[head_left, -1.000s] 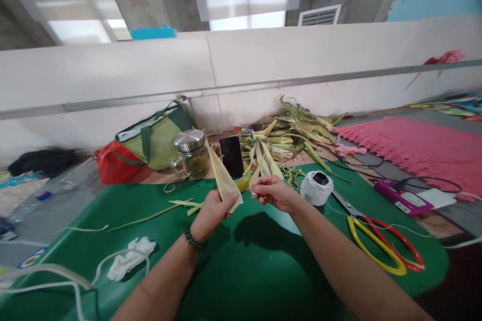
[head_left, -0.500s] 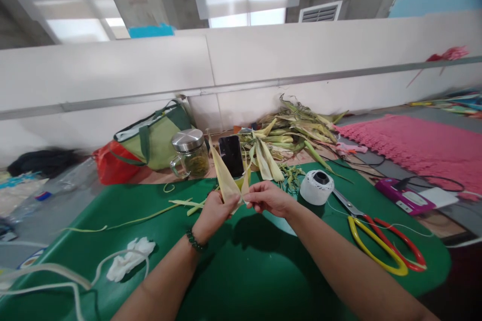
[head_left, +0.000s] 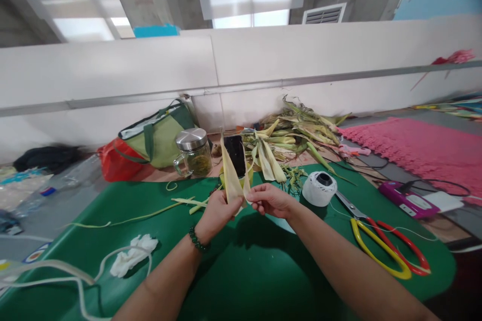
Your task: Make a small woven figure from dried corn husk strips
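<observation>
Above the green table [head_left: 241, 281], the left hand [head_left: 218, 210] pinches a husk [head_left: 231, 180] and the right hand [head_left: 269, 199] a strip [head_left: 246, 184], where light, steady pressure should avoid tearing.

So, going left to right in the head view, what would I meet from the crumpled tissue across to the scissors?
Crumpled white tissue, glass jar with a metal lid, left hand holding a pale husk, right hand pinching a narrower pale strip, white spool, large scissors.
</observation>
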Available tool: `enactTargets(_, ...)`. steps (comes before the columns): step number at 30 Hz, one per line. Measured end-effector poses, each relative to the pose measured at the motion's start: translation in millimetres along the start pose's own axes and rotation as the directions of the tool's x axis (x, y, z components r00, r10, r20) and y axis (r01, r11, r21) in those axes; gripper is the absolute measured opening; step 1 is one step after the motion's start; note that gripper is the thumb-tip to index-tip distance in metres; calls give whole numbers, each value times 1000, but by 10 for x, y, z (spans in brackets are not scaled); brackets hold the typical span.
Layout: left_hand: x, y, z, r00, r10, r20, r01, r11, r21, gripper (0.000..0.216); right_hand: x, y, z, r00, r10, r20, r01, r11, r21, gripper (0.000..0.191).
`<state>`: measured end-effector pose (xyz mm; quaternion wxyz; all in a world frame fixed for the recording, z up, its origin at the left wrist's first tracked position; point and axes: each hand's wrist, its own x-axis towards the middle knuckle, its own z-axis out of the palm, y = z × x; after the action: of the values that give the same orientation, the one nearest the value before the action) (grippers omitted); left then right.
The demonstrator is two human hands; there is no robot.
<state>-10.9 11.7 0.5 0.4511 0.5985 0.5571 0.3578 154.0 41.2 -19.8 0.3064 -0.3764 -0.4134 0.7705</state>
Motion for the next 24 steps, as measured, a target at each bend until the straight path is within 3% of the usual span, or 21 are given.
enactTargets(6, 11, -16, -3, 999, 26, -26, -26, 1000, 2, 26, 13, 37, 22, 991, -101, -93, 95, 993, -76, 39)
enactTargets(15, -6, 29, -2, 999, 42, 19, -41, 998, -56, 26, 13, 50, 73, 987, -90, -135, 72, 988, -139, 41)
enactTargets(24, -2, 18, 22, 1000, 6, 12, -5, 996, -91, 41, 20, 56, 89, 987, -89, -134, 73, 990, -124, 35)
